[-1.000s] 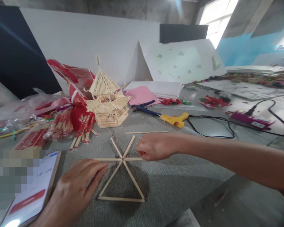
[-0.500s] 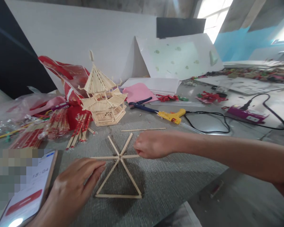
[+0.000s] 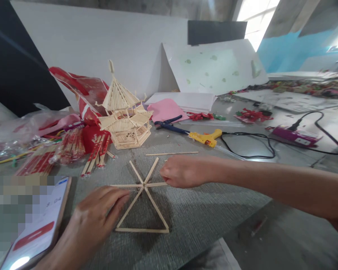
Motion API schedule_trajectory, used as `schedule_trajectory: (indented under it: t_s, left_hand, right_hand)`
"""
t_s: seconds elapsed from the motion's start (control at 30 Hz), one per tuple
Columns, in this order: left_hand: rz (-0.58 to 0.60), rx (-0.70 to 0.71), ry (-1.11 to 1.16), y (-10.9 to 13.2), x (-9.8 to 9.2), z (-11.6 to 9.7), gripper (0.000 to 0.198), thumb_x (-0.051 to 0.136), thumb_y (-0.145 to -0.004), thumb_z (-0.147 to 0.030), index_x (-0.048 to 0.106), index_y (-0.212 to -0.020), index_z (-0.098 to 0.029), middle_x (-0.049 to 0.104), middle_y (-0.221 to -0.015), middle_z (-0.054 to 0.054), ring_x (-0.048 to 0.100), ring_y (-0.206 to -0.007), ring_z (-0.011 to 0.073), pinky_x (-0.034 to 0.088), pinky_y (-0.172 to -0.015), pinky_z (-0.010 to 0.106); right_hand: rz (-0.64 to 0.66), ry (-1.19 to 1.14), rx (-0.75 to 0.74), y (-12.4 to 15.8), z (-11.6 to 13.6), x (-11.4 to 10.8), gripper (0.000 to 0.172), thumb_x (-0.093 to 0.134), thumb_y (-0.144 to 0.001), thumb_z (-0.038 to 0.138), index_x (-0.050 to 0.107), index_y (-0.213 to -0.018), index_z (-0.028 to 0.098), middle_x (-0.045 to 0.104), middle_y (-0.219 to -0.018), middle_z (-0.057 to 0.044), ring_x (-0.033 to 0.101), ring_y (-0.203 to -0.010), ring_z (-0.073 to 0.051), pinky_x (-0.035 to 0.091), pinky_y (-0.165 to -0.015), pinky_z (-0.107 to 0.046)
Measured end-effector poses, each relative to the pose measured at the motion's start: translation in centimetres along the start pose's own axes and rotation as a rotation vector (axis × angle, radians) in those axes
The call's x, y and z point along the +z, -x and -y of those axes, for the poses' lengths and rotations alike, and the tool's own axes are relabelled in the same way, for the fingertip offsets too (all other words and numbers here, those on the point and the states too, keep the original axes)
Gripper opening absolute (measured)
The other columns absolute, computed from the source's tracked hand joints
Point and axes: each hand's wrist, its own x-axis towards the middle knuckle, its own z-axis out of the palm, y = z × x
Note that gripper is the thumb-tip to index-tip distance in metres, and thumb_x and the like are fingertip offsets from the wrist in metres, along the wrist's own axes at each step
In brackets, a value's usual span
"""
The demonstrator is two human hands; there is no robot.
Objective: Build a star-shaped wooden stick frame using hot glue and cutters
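A six-spoked frame of thin wooden sticks (image 3: 157,208) lies on the grey table, its spokes meeting at one centre. One crossing stick joins the two front spoke ends into a triangle. My left hand (image 3: 101,208) is bent at the frame's left side, fingertips drawn together by the left spoke, whose outer end they partly cover. Curled closed, my right hand (image 3: 183,171) pinches the outer end of the right spoke; its fingertips are partly hidden. Just behind the frame lies a single loose stick (image 3: 171,153).
A pagoda model made of sticks (image 3: 126,127) stands behind, beside wrapped chopsticks (image 3: 97,153) at left. A phone (image 3: 41,225) lies near my left forearm. Pliers (image 3: 171,125), a yellow glue gun (image 3: 205,137) with its black cable, and a purple box (image 3: 294,137) are farther back.
The view has shifted slightly. Both hands stay at the left and right sides of the frame, with hardly any movement.
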Motion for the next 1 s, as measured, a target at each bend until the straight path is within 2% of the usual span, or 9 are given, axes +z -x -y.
schedule_trajectory:
  t_s: [0.27, 0.4, 0.53, 0.6, 0.67, 0.83, 1.0]
  left_hand:
    - [0.048, -0.031, 0.016, 0.1, 0.3, 0.0, 0.026, 0.040, -0.094, -0.032, 0.064, -0.090, -0.022, 0.072, -0.083, -0.002, 0.068, -0.076, 0.0143, 0.052, -0.068, 0.025]
    - [0.076, -0.040, 0.007, -0.9, 0.0, -0.2, 0.031, 0.037, -0.094, -0.034, 0.065, -0.090, -0.022, 0.072, -0.083, 0.000, 0.068, -0.074, 0.0150, 0.051, -0.067, 0.026]
    - [0.272, 0.027, -0.008, -3.6, -0.1, -0.9, 0.036, 0.034, -0.095, -0.032, 0.067, -0.088, -0.021, 0.070, -0.081, 0.002, 0.065, -0.074, 0.0176, 0.049, -0.069, 0.031]
    - [0.412, 0.028, -0.023, -5.3, 0.4, -1.3, 0.031, 0.039, -0.093, -0.027, 0.068, -0.088, -0.019, 0.069, -0.081, 0.004, 0.064, -0.075, 0.0193, 0.048, -0.070, 0.033]
    - [0.490, 0.011, -0.025, -6.7, 1.3, -1.6, 0.026, 0.044, -0.090, -0.022, 0.069, -0.086, -0.018, 0.068, -0.080, 0.004, 0.064, -0.077, 0.0206, 0.047, -0.070, 0.033]
    - [0.573, 0.011, 0.006, -8.2, 3.5, -2.1, 0.021, 0.050, -0.085, -0.015, 0.070, -0.081, -0.016, 0.071, -0.079, 0.005, 0.066, -0.075, 0.0205, 0.046, -0.066, 0.029]
    - [0.619, 0.052, 0.014, -8.7, 3.8, -2.3, 0.018, 0.053, -0.081, -0.011, 0.070, -0.077, -0.016, 0.071, -0.076, 0.005, 0.065, -0.072, 0.0185, 0.045, -0.064, 0.026]
  right_hand:
    - [-0.010, -0.010, -0.022, 0.2, 0.1, -0.2, 0.022, 0.046, -0.086, 0.013, 0.067, -0.081, 0.008, 0.066, -0.078, -0.009, 0.047, -0.059, -0.012, 0.027, -0.056, -0.028]
    - [0.007, -0.028, -0.027, 0.1, 0.2, -0.4, 0.019, 0.048, -0.083, 0.011, 0.067, -0.080, 0.009, 0.067, -0.080, -0.009, 0.048, -0.062, -0.012, 0.027, -0.058, -0.028]
    - [0.046, -0.055, 0.032, -0.1, 0.4, -0.7, 0.019, 0.050, -0.081, 0.011, 0.068, -0.083, 0.010, 0.067, -0.079, -0.009, 0.048, -0.061, -0.012, 0.025, -0.055, -0.027]
    - [0.037, -0.056, 0.038, -0.1, 0.5, -0.7, 0.019, 0.050, -0.081, 0.011, 0.068, -0.082, 0.009, 0.067, -0.078, -0.009, 0.048, -0.059, -0.012, 0.024, -0.054, -0.027]
    - [0.013, -0.054, 0.026, 0.0, 0.5, -0.6, 0.018, 0.050, -0.079, 0.011, 0.068, -0.079, 0.009, 0.067, -0.076, -0.009, 0.047, -0.058, -0.012, 0.023, -0.053, -0.028]
    - [-0.055, -0.060, -0.028, 0.1, 0.3, 0.1, 0.018, 0.050, -0.080, 0.011, 0.067, -0.074, 0.012, 0.066, -0.074, -0.007, 0.046, -0.057, -0.011, 0.025, -0.054, -0.027]
    - [-0.070, -0.108, 0.007, 0.4, -0.1, 0.3, 0.019, 0.049, -0.081, 0.014, 0.068, -0.076, 0.012, 0.066, -0.075, -0.007, 0.047, -0.058, -0.011, 0.026, -0.055, -0.026]
